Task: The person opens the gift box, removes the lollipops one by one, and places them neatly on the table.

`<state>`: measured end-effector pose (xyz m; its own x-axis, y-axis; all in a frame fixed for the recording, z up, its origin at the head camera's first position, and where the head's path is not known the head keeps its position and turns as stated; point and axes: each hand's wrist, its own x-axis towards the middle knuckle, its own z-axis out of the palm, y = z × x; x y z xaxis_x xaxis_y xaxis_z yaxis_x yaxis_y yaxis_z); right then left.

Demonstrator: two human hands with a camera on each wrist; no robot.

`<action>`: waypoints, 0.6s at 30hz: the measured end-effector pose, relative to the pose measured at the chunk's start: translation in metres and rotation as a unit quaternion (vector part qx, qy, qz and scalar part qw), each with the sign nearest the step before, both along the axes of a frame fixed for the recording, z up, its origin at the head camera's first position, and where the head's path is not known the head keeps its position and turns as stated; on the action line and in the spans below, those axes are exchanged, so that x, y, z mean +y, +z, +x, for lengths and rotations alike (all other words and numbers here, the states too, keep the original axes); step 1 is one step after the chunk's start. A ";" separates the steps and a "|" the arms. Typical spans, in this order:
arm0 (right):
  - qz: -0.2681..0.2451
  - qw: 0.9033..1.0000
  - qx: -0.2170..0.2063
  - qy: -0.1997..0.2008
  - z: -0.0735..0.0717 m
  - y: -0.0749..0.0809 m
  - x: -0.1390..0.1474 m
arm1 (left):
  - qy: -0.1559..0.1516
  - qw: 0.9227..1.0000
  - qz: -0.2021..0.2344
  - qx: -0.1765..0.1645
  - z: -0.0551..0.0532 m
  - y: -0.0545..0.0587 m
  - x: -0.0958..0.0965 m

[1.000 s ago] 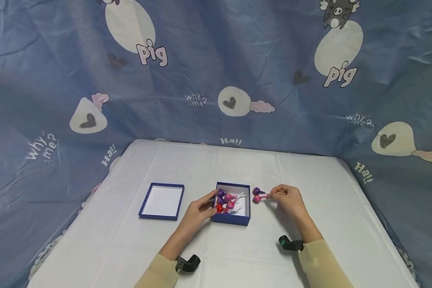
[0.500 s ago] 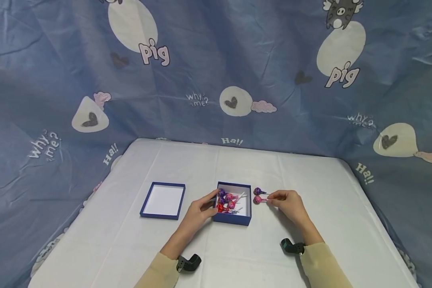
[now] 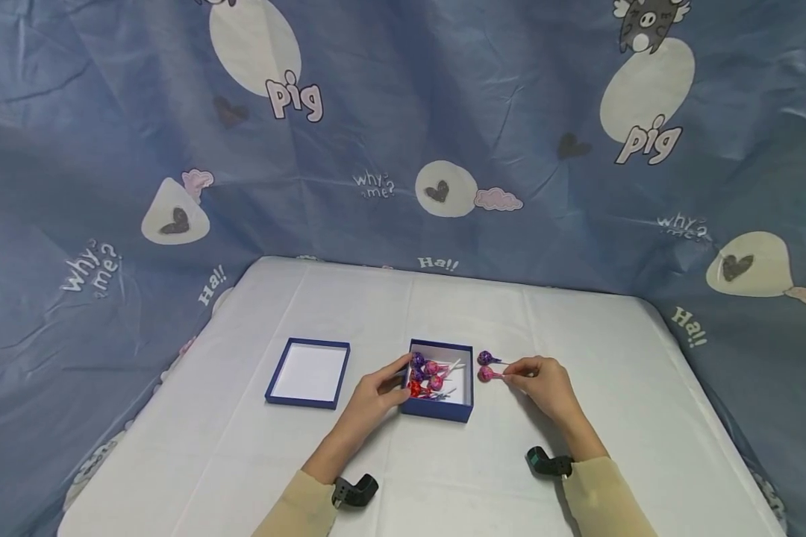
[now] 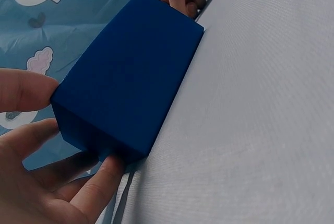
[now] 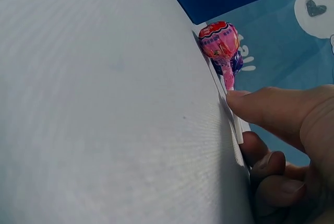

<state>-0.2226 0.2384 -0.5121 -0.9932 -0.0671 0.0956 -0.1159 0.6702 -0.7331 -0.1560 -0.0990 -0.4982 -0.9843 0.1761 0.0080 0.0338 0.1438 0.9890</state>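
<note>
A blue box point(image 3: 436, 409) with a white inside holds several lollipops point(image 3: 436, 382), red, pink and purple. My left hand point(image 3: 369, 399) grips its left side; the left wrist view shows the fingertips on the blue wall point(image 4: 130, 72). Right of the box, a pink lollipop point(image 3: 486, 374) lies with its head toward the box. My right hand point(image 3: 544, 384) pinches its white stick, with the thumb point(image 5: 250, 104) on it in the right wrist view. A purple lollipop point(image 3: 485, 358) lies just behind the pink one, partly hidden by it in the right wrist view.
The blue-edged lid point(image 3: 309, 373) lies left of the box with its white inside up. A white cloth covers the table point(image 3: 430, 470). Behind and at both sides hangs a blue printed curtain point(image 3: 363, 134).
My right hand has come down and slightly nearer, keeping hold of the pink lollipop's stick; the pink lollipop has shifted slightly away from the purple one. The left hand stays at the box.
</note>
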 end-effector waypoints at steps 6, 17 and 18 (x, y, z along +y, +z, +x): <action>0.008 1.000 -0.001 -0.004 -0.001 -0.002 0.001 | 0.004 1.000 0.001 -0.002 0.000 0.000 0.000; -0.004 1.000 -0.009 -0.003 -0.002 -0.004 0.003 | -0.004 1.000 0.004 0.009 0.000 0.003 -0.002; -0.007 1.000 -0.011 -0.001 -0.002 -0.004 0.004 | -0.004 1.000 0.002 0.010 0.000 0.002 -0.002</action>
<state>-0.2249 0.2424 -0.5160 -0.9952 -0.0634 0.0751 -0.0982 0.6600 -0.7448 -0.1560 -0.1005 -0.4963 -0.9826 0.1835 0.0283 0.0544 0.1391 0.9888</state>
